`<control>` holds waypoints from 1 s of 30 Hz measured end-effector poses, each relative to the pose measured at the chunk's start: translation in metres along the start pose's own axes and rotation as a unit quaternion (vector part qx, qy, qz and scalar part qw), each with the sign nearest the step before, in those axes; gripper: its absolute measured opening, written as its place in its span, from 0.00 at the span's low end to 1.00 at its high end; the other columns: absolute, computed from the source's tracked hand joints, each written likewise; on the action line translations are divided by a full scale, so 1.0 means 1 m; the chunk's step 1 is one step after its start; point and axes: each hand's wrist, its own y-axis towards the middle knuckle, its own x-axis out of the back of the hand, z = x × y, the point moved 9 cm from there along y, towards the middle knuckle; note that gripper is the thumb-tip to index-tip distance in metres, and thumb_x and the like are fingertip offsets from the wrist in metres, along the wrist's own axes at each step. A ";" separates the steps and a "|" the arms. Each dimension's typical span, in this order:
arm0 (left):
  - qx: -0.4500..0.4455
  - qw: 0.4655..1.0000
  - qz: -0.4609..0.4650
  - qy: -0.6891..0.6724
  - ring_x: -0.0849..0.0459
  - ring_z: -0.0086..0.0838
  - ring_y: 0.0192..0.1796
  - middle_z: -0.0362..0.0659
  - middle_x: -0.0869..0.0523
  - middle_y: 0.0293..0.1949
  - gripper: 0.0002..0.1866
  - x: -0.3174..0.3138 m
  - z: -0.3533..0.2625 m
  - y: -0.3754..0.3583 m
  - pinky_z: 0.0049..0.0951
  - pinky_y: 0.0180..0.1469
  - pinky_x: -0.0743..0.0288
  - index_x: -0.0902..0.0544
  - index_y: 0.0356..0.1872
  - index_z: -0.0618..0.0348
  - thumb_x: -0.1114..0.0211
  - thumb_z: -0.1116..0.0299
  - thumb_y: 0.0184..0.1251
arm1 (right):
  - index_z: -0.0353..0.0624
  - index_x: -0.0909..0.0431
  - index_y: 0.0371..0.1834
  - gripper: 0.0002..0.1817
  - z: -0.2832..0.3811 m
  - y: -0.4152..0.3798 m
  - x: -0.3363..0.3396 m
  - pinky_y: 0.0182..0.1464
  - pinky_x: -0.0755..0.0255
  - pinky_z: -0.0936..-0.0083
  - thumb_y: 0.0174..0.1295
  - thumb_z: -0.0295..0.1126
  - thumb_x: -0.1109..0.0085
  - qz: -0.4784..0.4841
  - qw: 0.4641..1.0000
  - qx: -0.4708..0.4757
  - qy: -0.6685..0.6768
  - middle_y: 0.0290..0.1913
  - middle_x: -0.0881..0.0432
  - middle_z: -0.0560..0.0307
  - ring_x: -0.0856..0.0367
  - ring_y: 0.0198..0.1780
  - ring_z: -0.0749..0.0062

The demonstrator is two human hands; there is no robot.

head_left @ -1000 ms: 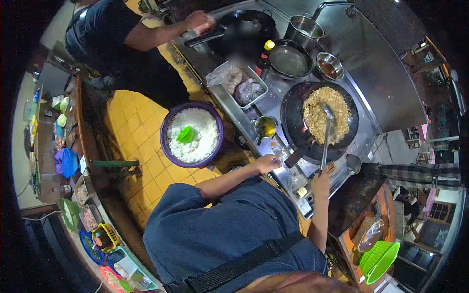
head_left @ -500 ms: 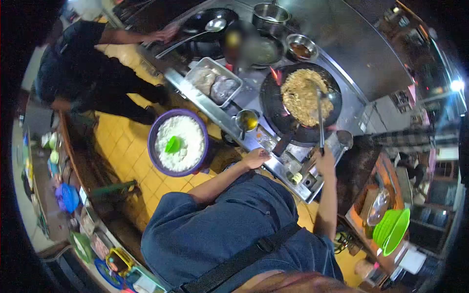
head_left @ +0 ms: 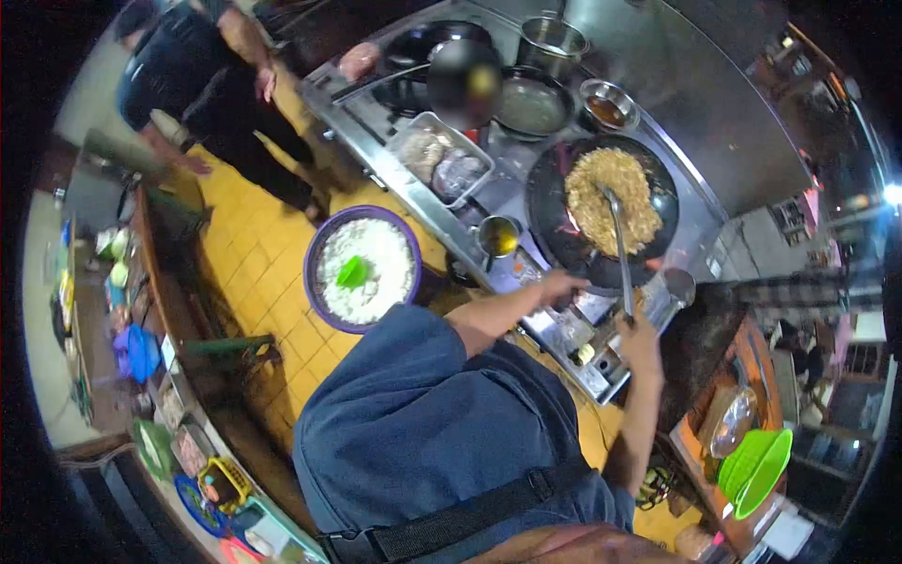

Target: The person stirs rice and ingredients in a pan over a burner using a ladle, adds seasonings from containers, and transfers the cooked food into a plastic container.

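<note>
Our right hand (head_left: 640,336): fingers wrapped round ladle (head_left: 620,242), its head in brown food (head_left: 594,171) inside wok (head_left: 549,209) on desk (head_left: 508,177). Left hand (head_left: 558,286) lay at wok's near side, grip unclear. Low, steady strokes seemed best.

Fisheye distortion; corners black, edges bowed and soft. White lamp (head_left: 893,195) flares far right. Rice (head_left: 381,289) is nearly blown out; steel surface (head_left: 508,167) glints. Left hand (head_left: 561,288) slightly soft. Round blur patch masks part of far dark wok (head_left: 413,45).
</note>
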 end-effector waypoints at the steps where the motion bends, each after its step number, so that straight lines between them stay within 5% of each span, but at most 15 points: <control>1: -0.093 0.974 -0.160 0.130 0.26 0.24 0.18 0.40 0.23 0.19 0.11 -0.014 -0.024 -0.038 0.28 0.17 0.33 0.22 0.26 0.62 0.36 0.63 0.57 | 0.36 0.29 0.53 0.21 -0.005 -0.010 0.025 0.41 0.30 0.65 0.57 0.33 0.43 0.001 0.999 0.051 -0.019 0.35 0.21 0.37 0.21 0.38 0.49; 2: -0.071 0.968 -0.198 0.139 0.26 0.27 0.21 0.42 0.21 0.22 0.14 -0.025 -0.013 -0.032 0.33 0.23 0.31 0.22 0.21 0.60 0.38 0.60 0.59 | 0.42 0.29 0.55 0.21 0.007 -0.026 0.049 0.41 0.28 0.62 0.56 0.32 0.46 0.035 0.999 0.011 0.008 0.38 0.21 0.36 0.20 0.38 0.48; 3: -0.069 0.962 -0.254 0.069 0.24 0.29 0.22 0.43 0.21 0.20 0.14 -0.056 -0.014 -0.060 0.32 0.26 0.29 0.23 0.19 0.60 0.39 0.62 0.59 | 0.40 0.31 0.58 0.24 0.018 -0.045 0.065 0.44 0.29 0.65 0.56 0.32 0.46 0.137 0.976 -0.169 -0.022 0.41 0.22 0.35 0.20 0.42 0.50; 4: -0.022 0.991 -0.105 -0.075 0.24 0.29 0.21 0.44 0.22 0.19 0.13 -0.118 -0.031 -0.104 0.31 0.28 0.28 0.24 0.19 0.60 0.41 0.65 0.60 | 0.36 0.32 0.58 0.25 0.011 -0.042 0.076 0.45 0.29 0.65 0.56 0.32 0.46 0.049 0.993 -0.001 -0.104 0.41 0.22 0.35 0.20 0.42 0.49; 5: -0.007 0.989 0.013 -0.147 0.24 0.31 0.20 0.45 0.22 0.19 0.12 -0.145 -0.036 -0.109 0.31 0.28 0.27 0.25 0.19 0.60 0.42 0.66 0.60 | 0.35 0.32 0.58 0.25 0.019 -0.046 0.077 0.45 0.29 0.65 0.56 0.32 0.46 0.051 0.996 0.005 -0.073 0.41 0.22 0.34 0.20 0.42 0.48; 8: 0.050 0.992 0.081 -0.081 0.23 0.29 0.20 0.43 0.22 0.19 0.12 -0.144 -0.040 -0.128 0.29 0.27 0.26 0.25 0.19 0.60 0.43 0.67 0.60 | 0.35 0.33 0.57 0.25 0.025 -0.057 0.077 0.44 0.29 0.65 0.56 0.32 0.46 0.065 0.997 0.011 -0.045 0.40 0.22 0.34 0.21 0.42 0.46; 12: -0.066 0.991 -0.067 0.094 0.24 0.26 0.19 0.40 0.22 0.19 0.07 -0.042 -0.040 -0.096 0.27 0.21 0.30 0.23 0.23 0.56 0.41 0.68 0.58 | 0.35 0.32 0.56 0.24 0.032 -0.069 0.057 0.42 0.29 0.62 0.55 0.31 0.46 0.058 0.997 0.015 -0.052 0.37 0.22 0.34 0.22 0.42 0.43; 13: -0.045 0.984 -0.142 0.096 0.24 0.26 0.20 0.42 0.23 0.18 0.06 -0.035 -0.027 -0.098 0.26 0.21 0.31 0.22 0.23 0.58 0.40 0.69 0.56 | 0.36 0.32 0.55 0.23 0.029 -0.067 0.048 0.40 0.30 0.59 0.55 0.30 0.46 0.087 0.994 -0.047 -0.046 0.35 0.23 0.33 0.23 0.41 0.42; 14: -0.166 0.976 -0.088 0.112 0.24 0.26 0.20 0.43 0.23 0.18 0.07 -0.034 -0.002 -0.071 0.26 0.21 0.31 0.22 0.21 0.60 0.38 0.70 0.54 | 0.36 0.32 0.55 0.23 0.028 -0.065 0.043 0.40 0.30 0.59 0.55 0.30 0.46 0.083 0.995 -0.046 -0.043 0.35 0.23 0.33 0.23 0.41 0.42; 16: -0.015 0.999 0.002 0.041 0.24 0.26 0.20 0.44 0.23 0.19 0.07 -0.112 -0.005 -0.152 0.26 0.23 0.30 0.23 0.22 0.62 0.38 0.70 0.53 | 0.37 0.32 0.55 0.22 0.024 -0.065 0.041 0.40 0.30 0.57 0.55 0.28 0.47 0.019 0.997 -0.036 -0.059 0.35 0.23 0.33 0.23 0.41 0.41; 20: 0.047 0.994 -0.032 0.094 0.24 0.24 0.20 0.41 0.22 0.19 0.08 -0.086 -0.032 -0.137 0.26 0.23 0.29 0.22 0.24 0.61 0.38 0.67 0.55 | 0.38 0.35 0.58 0.24 0.024 -0.079 0.039 0.40 0.31 0.53 0.55 0.27 0.47 0.028 0.999 0.024 -0.004 0.33 0.23 0.31 0.24 0.42 0.39; 24: -0.077 0.976 -0.092 0.180 0.26 0.25 0.18 0.40 0.23 0.17 0.08 -0.030 -0.043 -0.102 0.27 0.20 0.32 0.22 0.24 0.60 0.38 0.67 0.56 | 0.43 0.36 0.61 0.27 0.012 -0.069 0.020 0.41 0.29 0.53 0.54 0.28 0.48 0.028 0.986 -0.107 -0.125 0.33 0.23 0.30 0.23 0.39 0.38; 27: 0.005 0.995 -0.042 0.085 0.23 0.30 0.18 0.44 0.22 0.18 0.12 -0.099 -0.010 -0.168 0.28 0.20 0.31 0.24 0.16 0.61 0.37 0.66 0.54 | 0.43 0.38 0.62 0.29 0.005 -0.070 0.019 0.37 0.28 0.50 0.54 0.28 0.47 -0.006 0.993 -0.066 -0.099 0.30 0.23 0.29 0.22 0.35 0.38; 28: 0.063 0.991 -0.044 0.109 0.25 0.26 0.19 0.40 0.24 0.17 0.06 -0.101 0.003 -0.175 0.28 0.24 0.29 0.24 0.23 0.57 0.39 0.69 0.53 | 0.43 0.38 0.62 0.29 0.009 -0.073 0.022 0.37 0.28 0.50 0.54 0.28 0.47 -0.002 0.997 -0.061 -0.057 0.30 0.23 0.30 0.22 0.34 0.38; 30: 0.023 0.978 -0.099 0.184 0.24 0.25 0.23 0.40 0.24 0.18 0.08 -0.092 -0.023 -0.168 0.30 0.31 0.28 0.23 0.23 0.58 0.37 0.66 0.53 | 0.43 0.38 0.62 0.29 0.010 -0.076 0.022 0.37 0.29 0.50 0.54 0.27 0.48 0.010 0.997 -0.046 -0.056 0.29 0.23 0.30 0.22 0.34 0.38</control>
